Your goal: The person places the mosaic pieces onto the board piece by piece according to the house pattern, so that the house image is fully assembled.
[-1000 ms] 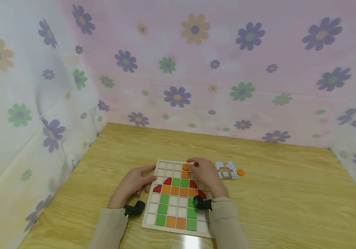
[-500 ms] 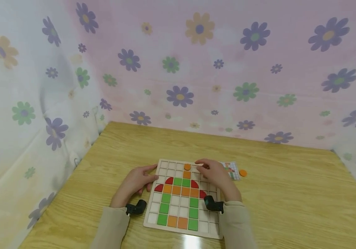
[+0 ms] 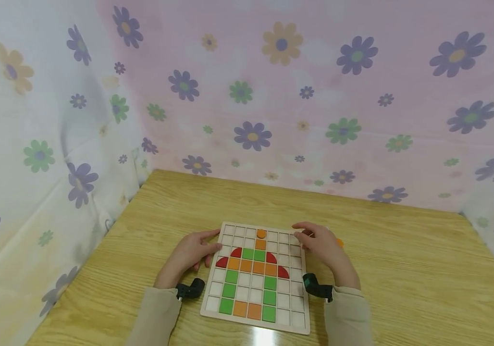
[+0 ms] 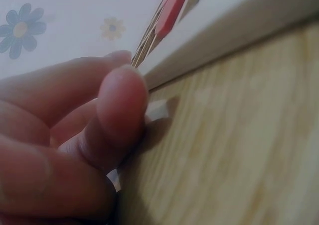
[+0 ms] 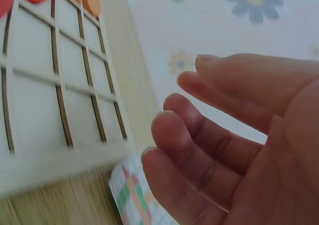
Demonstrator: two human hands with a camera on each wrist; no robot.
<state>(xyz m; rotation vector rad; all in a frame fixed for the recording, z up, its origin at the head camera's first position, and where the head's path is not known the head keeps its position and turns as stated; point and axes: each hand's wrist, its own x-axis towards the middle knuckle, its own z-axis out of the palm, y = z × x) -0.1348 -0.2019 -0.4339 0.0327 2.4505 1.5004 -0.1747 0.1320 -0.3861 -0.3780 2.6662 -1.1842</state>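
Note:
A wooden grid board (image 3: 255, 325) lies on the table, with green and orange squares, red quarter-round pieces (image 3: 271, 258) and an orange disc (image 3: 262, 233) in its top row. At the board's left edge, my left hand (image 3: 188, 252) touches the side with thumb and fingertips, as the left wrist view shows up close. My right hand (image 3: 324, 246) hovers past the board's upper right side, fingers loosely bent and nothing between them. Beneath it lies a small printed pattern card (image 5: 130, 192), mostly hidden in the head view. A second orange disc (image 3: 340, 242) peeks out behind the right hand.
The wood-grain table (image 3: 402, 269) extends on both sides of the board. Flower-printed cloth (image 3: 212, 105) hangs behind the table and along its left and right sides. A black wrist device (image 3: 316, 287) sits at each sleeve.
My right hand has let go of the orange disc in the top row and moved right, off the board toward the card and the other disc. The left hand keeps its place.

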